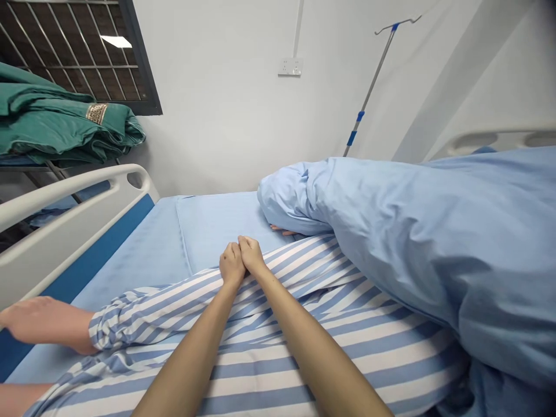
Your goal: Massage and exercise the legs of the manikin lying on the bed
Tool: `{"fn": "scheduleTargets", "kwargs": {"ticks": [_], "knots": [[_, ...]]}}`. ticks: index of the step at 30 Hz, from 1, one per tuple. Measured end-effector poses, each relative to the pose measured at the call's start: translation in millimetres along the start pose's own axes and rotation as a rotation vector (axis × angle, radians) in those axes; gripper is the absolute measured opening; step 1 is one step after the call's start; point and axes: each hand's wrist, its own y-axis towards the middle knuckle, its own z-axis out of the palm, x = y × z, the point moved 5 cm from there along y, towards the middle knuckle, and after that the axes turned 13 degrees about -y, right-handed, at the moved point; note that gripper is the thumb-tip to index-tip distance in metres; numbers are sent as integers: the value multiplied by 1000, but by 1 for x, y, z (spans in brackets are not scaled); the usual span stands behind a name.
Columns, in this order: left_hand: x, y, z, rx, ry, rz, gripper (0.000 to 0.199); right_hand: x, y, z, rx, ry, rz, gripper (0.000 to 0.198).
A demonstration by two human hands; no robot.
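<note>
My left hand (232,264) and my right hand (251,253) lie side by side near the knee of the far leg, on blue-and-white striped trousers (174,310). Both hands are closed, their fingers curled over the far side of the leg and mostly hidden. The two thumbs sides almost touch. A bare foot (47,324) comes out of the gathered trouser cuff at the left. The nearer leg lies under my forearms. From the waist up, a light blue quilt (412,231) covers the lying figure, with a few fingertips (282,230) showing at its edge.
The bed's blue sheet (212,223) lies beneath, with a white and blue footboard (78,214) at the left. Green folded cloth (65,127) is piled behind it. An IV pole (371,87) stands by the wall, and a headboard (504,139) is at the right.
</note>
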Motion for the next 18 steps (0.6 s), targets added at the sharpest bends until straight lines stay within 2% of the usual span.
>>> {"fn": "scheduleTargets", "kwargs": {"ticks": [3,6,12,18], "knots": [[-2,-2,1,14,8,3,33,9,8,-12,106,-173,-35,32],[0,-2,2,1,8,-62,36,12,10,-26,134,-249,-139,34],[0,-2,6,-17,-4,-82,35,-12,0,-32,11,-268,-165,36],[-1,-3,5,1,-32,-40,35,-14,0,-34,-34,-196,-167,36]]}}
